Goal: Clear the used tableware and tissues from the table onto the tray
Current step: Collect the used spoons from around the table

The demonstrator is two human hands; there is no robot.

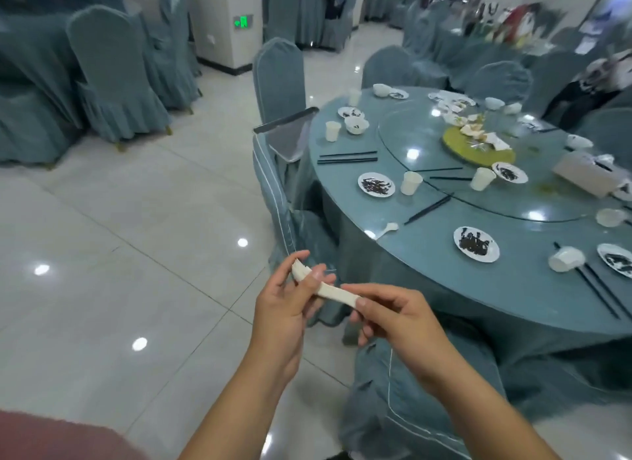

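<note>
Just short of the round table's (pixel 427 254) near edge, the left hand (pixel 284 309) pinches one end of a white folded strip (pixel 333 290) and the right hand (pixel 393 319) pinches the other, spare fingers loosely curled. On the table, a plate (pixel 476 244) holds dark scraps. A grey tray (pixel 285 121) sits at its left edge.

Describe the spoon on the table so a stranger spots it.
Find the round blue table. At its near left edge, beside slanted black chopsticks, lies a white spoon. It is the only spoon in view; its neighbours are plates and cups.
</note>
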